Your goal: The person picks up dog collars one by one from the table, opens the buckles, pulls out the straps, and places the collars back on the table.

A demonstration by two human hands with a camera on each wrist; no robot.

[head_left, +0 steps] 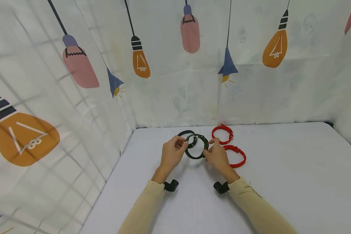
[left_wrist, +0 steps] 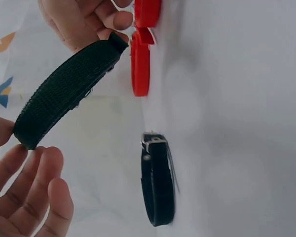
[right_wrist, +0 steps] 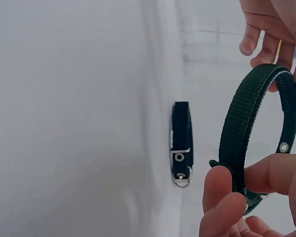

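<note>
A dark green woven collar, buckled into a loop, is held up above the table between both hands. My left hand pinches its left side between thumb and fingertips. On the other side, the thumb and fingers of my right hand grip the band. The right wrist view shows metal eyelets along the green collar. Behind it on the table, a near-black collar with a silver buckle stands on its edge; the left wrist view shows this black collar apart from both hands.
Two red buckled collars stand beyond and beside my right hand: a farther red collar and a nearer red collar. They are on a white-covered table. Curtains printed with lamps hang behind the table and on the left.
</note>
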